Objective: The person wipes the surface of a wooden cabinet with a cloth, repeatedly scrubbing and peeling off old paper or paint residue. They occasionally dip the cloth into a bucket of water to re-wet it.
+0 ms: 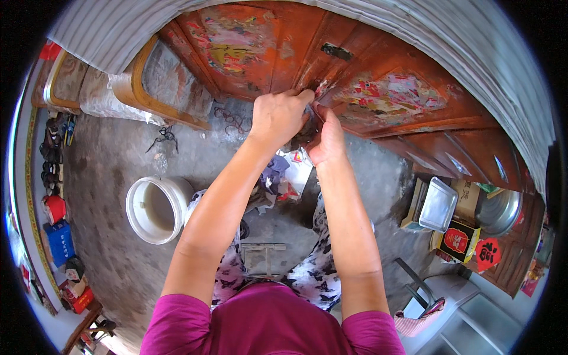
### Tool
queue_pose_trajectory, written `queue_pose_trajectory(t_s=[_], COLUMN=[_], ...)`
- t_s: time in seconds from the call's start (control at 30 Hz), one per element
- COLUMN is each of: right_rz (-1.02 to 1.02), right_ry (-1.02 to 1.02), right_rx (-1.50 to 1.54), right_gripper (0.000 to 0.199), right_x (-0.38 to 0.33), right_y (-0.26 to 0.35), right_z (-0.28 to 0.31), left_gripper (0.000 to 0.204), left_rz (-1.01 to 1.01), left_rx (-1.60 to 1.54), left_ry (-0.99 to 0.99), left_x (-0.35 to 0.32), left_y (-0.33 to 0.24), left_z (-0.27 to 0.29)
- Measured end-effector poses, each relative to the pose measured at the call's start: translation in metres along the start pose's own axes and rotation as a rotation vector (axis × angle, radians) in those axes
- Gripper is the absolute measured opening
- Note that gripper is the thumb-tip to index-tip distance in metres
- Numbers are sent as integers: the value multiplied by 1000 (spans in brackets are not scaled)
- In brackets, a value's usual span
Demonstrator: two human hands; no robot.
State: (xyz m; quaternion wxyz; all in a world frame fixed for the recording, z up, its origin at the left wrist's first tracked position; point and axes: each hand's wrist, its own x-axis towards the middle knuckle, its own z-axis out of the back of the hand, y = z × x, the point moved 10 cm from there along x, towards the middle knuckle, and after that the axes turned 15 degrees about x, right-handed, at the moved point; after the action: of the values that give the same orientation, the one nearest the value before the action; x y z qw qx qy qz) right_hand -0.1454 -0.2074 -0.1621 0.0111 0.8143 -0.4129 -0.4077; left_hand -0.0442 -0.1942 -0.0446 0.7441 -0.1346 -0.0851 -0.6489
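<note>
Both arms reach forward to the reddish-brown wooden doors [296, 44], whose panels carry torn, faded coloured pictures. My left hand [277, 116] is closed, back of the hand up, with its fingertips at the strip where the two doors meet. Close beside it, my right hand [328, 139] has bent fingers against the same strip, its palm turned toward the left hand. Whatever the fingers of either hand grip is too small or hidden to make out. Below the hands, a dark cloth [274, 173] and white and red paper scraps [297, 171] lie on the floor.
A white bucket [131, 207] with cloudy liquid stands to my left. Wooden-armed seating [139, 89] is at the far left, with dark string [165, 139] nearby. Boxes [458, 239], a metal tray [438, 204] and a round metal basin [500, 213] sit at right.
</note>
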Motion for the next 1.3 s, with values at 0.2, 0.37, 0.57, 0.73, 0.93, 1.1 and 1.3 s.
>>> queue_pose_trajectory(t_s=[0.2, 0.37, 0.57, 0.73, 0.93, 1.1, 1.3], right_rz=[297, 838, 813, 938, 933, 800, 862], right_ry=[-28, 63, 98, 60, 65, 109, 178], right_rx=[-104, -547, -451, -512, -776, -455, -624], right_gripper=[21, 23, 23, 19, 14, 15, 22], right_x=[4, -12, -7, -20, -30, -23, -4], right_y=[25, 65, 66, 73, 81, 73, 74], right_z=[4, -31, -33, -33, -40, -31, -22], left_gripper=[23, 32, 37, 53, 66, 67, 69], left_rz=[51, 176, 158, 143, 158, 152, 144], left_rx=[-27, -153, -179, -198, -253, -221, -198], left_ry=[222, 184, 213, 257, 279, 324, 321], left_x=[-6, -10, -16, -16, -16, -17, -14], left_y=[13, 25, 31, 30, 27, 25, 22], left_z=[-13, 2, 2, 1, -7, -7, -6])
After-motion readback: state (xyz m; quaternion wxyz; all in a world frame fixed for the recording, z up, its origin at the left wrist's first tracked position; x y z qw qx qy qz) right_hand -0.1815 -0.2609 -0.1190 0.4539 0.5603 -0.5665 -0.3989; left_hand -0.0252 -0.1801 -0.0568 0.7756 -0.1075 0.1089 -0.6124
